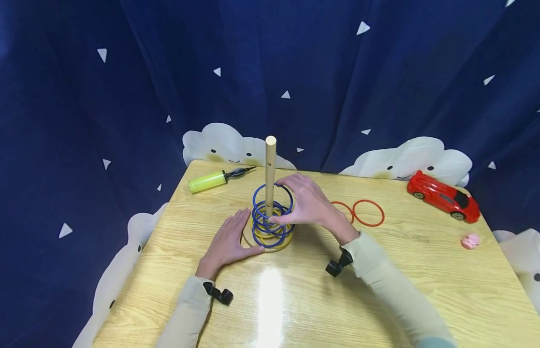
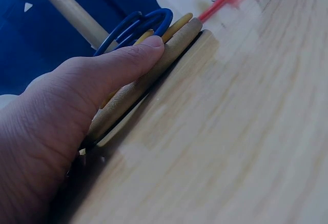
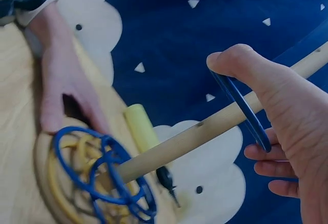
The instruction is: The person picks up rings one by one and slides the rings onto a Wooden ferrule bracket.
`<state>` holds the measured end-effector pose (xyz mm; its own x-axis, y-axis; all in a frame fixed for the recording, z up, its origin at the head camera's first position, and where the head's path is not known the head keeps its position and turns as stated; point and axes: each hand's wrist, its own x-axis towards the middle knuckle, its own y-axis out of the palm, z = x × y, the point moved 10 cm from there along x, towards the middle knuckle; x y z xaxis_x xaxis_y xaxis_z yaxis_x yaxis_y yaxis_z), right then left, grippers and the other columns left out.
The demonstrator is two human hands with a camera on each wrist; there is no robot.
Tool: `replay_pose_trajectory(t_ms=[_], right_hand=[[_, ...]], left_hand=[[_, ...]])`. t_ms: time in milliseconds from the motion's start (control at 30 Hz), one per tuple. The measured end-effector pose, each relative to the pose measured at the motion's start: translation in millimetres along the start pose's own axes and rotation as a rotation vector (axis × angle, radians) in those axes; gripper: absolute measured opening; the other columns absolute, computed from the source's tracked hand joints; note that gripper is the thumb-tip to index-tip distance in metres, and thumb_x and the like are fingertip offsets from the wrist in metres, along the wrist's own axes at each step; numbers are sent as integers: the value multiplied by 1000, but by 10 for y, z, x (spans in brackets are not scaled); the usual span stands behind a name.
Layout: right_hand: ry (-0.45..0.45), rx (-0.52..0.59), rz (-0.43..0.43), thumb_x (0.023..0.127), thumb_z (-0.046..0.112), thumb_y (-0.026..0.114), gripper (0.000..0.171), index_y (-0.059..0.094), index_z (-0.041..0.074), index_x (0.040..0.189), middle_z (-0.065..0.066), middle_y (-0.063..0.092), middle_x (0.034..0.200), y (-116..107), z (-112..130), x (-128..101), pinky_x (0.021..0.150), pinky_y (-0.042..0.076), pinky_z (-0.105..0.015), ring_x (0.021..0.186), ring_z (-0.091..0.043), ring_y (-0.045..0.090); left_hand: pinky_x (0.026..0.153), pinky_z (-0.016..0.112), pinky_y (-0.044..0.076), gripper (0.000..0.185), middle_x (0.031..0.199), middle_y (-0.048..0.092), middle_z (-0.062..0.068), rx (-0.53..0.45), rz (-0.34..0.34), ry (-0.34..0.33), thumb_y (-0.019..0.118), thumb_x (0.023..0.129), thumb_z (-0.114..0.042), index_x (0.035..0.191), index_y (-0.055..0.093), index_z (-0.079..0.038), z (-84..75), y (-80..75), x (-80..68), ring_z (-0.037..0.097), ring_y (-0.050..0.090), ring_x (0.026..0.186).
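My left hand [image 1: 228, 241] presses flat on the wooden surface [image 1: 383, 290] against the round base [image 1: 252, 241], while my right hand [image 1: 309, 203] pinches a blue ring [image 1: 272, 200] around the upright peg [image 1: 270, 174], above stacked blue and yellow rings [image 1: 270, 232].

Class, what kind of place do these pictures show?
Probably a staged play or recording corner: a wooden table against a navy cloud-print curtain, with a ring-toss peg and a red toy car.
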<state>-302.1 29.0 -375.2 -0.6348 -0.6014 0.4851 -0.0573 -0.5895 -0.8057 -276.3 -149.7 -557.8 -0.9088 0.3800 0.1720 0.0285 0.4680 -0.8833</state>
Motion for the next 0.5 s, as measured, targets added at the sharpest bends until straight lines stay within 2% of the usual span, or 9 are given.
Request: replay_pose_trajectory(t_ms=[300, 500], right_hand=[[31, -13, 56, 63, 72, 85, 92, 69, 7, 126, -6, 73, 116, 448, -194, -241, 92, 55, -44, 110, -21, 62], [15, -21, 8, 64, 67, 88, 91, 68, 3, 126, -9, 71, 117, 712, -314, -419, 100, 53, -45, 116, -26, 59]], left_hand=[[131, 46, 15, 125, 172, 26, 8, -3, 8, -3, 63, 78, -88, 167, 24, -9, -4, -3, -4, 25, 22, 159], [132, 42, 12, 125, 173, 24, 5, 12, 25, -15, 61, 79, -89, 168, 20, -12, 17, 22, -3, 21, 19, 160]])
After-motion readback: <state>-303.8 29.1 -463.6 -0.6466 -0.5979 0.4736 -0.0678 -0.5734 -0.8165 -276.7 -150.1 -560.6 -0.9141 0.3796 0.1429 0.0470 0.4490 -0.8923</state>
